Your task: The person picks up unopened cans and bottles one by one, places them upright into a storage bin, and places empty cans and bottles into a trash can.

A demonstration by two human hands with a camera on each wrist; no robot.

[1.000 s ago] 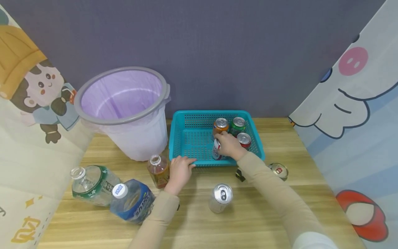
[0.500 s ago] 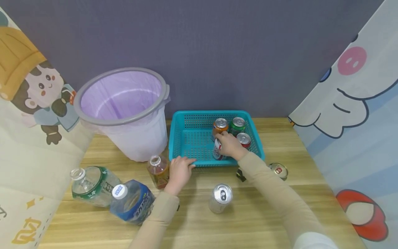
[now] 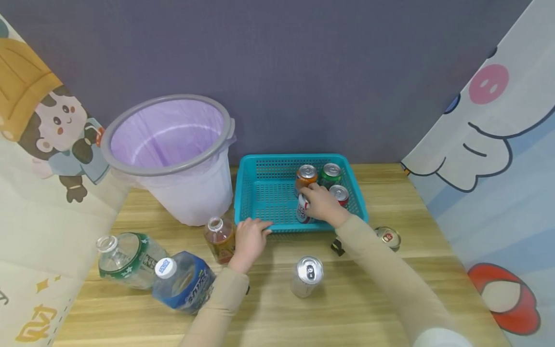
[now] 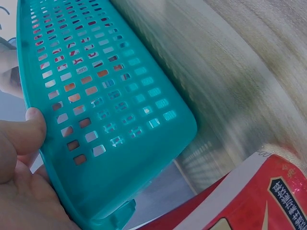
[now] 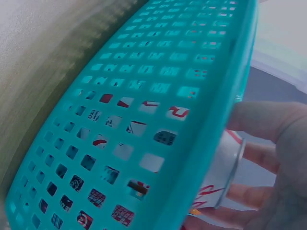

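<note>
Faced a dark grey wall (image 3: 277, 77) across a wood-grain worktop (image 3: 347, 318). Saw a grey-rimmed bin (image 3: 199, 193) at the left, near a turquoise basket (image 3: 286, 227). Noted a green-labelled bottle (image 3: 145, 262) and blue-labelled bottle (image 3: 191, 284) before the bin, a smaller bottle (image 3: 222, 243) just beside the left hand (image 3: 250, 241). Pinched the basket's near rim between that hand's thumb and fingers. Curled the fingers of the right hand (image 3: 323, 205) round a white-and-red can (image 3: 302, 211) inside the basket, parted only by its width. Saw an orange can (image 3: 305, 180), green can (image 3: 330, 175) and red can (image 3: 339, 193) near it, a silver can (image 3: 305, 279) outside.
</note>
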